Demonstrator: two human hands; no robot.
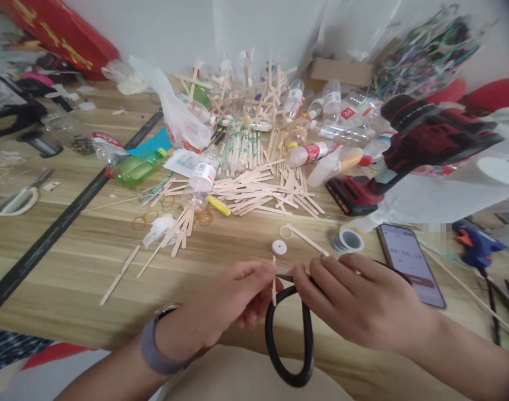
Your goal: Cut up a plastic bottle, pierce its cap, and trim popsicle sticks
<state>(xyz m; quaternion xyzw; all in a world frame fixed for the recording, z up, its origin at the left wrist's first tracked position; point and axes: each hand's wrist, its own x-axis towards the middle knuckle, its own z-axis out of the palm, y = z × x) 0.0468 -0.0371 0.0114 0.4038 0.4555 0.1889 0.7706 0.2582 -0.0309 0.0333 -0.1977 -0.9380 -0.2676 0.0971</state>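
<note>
At the table's front edge my left hand point(238, 295) pinches a short wooden stick point(274, 281), held upright. Just right of it, my right hand point(355, 295) is closed on black-handled scissors point(308, 340); one looped handle hangs below my fingers. The metal part of the scissors points left and reaches the stick, and how far the blades are apart cannot be made out. Beyond my hands lie a white round cap point(279, 247) and a loose wooden stick point(307, 239). Another stick point(120, 274) rests on the table to the left.
A pile of wooden sticks point(254, 192) covers the middle, with plastic bottles point(332, 100) behind. On the right are a red and black power drill point(430, 139), a phone point(411, 264) and a blue glue gun point(475, 245). White-handled scissors point(18, 201) lie far left.
</note>
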